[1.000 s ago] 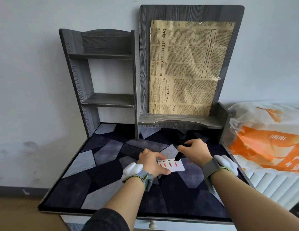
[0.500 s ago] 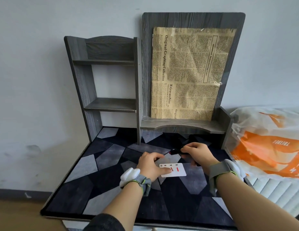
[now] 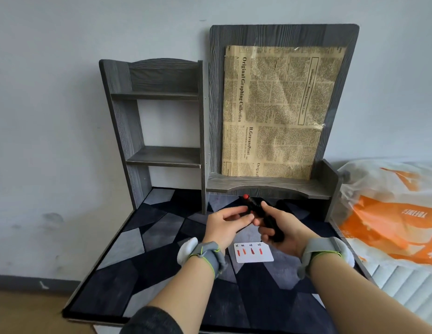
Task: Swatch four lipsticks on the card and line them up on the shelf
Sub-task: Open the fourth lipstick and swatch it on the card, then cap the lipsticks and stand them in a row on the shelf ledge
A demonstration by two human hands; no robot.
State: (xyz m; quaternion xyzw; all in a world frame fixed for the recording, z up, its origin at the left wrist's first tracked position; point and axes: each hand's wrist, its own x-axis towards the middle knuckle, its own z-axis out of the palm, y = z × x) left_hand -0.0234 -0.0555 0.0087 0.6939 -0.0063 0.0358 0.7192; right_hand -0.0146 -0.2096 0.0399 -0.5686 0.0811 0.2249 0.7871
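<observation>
A white swatch card (image 3: 254, 252) with several red strokes lies on the dark patterned mat (image 3: 161, 237). My right hand (image 3: 280, 227) grips a black lipstick (image 3: 256, 208) above the card, its red tip pointing up and away. My left hand (image 3: 224, 225) is raised beside it, and its fingertips pinch the black tube just below the tip. Behind stands a grey wooden shelf unit (image 3: 161, 155), whose low right shelf (image 3: 270, 186) is bare. More dark shapes lie under that shelf, too dim to make out.
A newspaper sheet (image 3: 277, 112) is taped to the shelf's back panel. A plastic bag with orange print (image 3: 391, 213) bulges at the right edge of the table. The wall stands close behind.
My left hand has let go of the card and risen to the lipstick. My right hand lifted the lipstick off the card and turned its tip upward. The card now lies alone.
</observation>
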